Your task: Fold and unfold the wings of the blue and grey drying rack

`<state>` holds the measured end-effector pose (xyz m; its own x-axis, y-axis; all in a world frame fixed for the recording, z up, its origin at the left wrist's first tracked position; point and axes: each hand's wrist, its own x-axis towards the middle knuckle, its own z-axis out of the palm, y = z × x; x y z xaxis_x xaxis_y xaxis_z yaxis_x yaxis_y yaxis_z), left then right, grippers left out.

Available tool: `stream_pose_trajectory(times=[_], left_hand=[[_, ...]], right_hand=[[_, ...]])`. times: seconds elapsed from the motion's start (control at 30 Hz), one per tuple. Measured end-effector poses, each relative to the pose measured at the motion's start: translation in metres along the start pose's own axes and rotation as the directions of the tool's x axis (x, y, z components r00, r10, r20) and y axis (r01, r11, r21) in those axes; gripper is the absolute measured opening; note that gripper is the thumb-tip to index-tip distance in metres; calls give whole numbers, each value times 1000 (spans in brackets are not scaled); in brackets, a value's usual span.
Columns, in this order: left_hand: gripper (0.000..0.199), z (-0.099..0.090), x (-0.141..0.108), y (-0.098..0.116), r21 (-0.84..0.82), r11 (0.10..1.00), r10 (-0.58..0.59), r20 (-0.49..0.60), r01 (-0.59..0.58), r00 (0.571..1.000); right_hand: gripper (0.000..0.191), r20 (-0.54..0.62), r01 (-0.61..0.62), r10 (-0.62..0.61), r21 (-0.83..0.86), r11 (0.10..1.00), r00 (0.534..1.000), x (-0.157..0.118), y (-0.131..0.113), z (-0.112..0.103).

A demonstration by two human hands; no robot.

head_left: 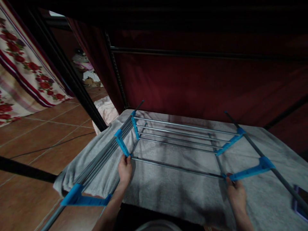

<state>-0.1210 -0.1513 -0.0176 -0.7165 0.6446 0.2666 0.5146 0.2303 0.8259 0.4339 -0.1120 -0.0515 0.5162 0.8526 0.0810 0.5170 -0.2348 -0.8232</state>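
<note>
A rack of grey metal tubes [168, 165] with blue plastic brackets [251, 170] stands on a grey blanket. My left hand [125, 168] is closed on the rack at the left end of its near crossbar, just under a blue bracket [122, 144]. At the right end of the same crossbar, my right hand [236, 191] pinches the rack beside the tip of the long blue bracket. Several thin rods run across behind the crossbar. More rods lie bundled along the left side, down to a blue bracket [84, 197] at the lower left.
Grey blanket [163, 189] covers the surface below the rack. A dark phone-like object [300, 202] lies at the right edge. Dark metal posts [79, 86] and a red curtain [180, 83] surround it. At left are a tiled floor [48, 134], a cable and a floral cloth [29, 64].
</note>
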Motion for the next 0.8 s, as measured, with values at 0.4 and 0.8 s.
stream_pose_trajectory(times=[0.4, 0.8], left_hand=[[37, -4, 12, 0, 64, 993, -106, 102, 99, 989], [37, 7, 18, 7, 91, 988, -130, 65, 124, 989]], right_hand=[[58, -63, 22, -14, 130, 991, 998, -10, -12, 11], [52, -135, 36, -26, 74, 997, 991, 0, -26, 17]])
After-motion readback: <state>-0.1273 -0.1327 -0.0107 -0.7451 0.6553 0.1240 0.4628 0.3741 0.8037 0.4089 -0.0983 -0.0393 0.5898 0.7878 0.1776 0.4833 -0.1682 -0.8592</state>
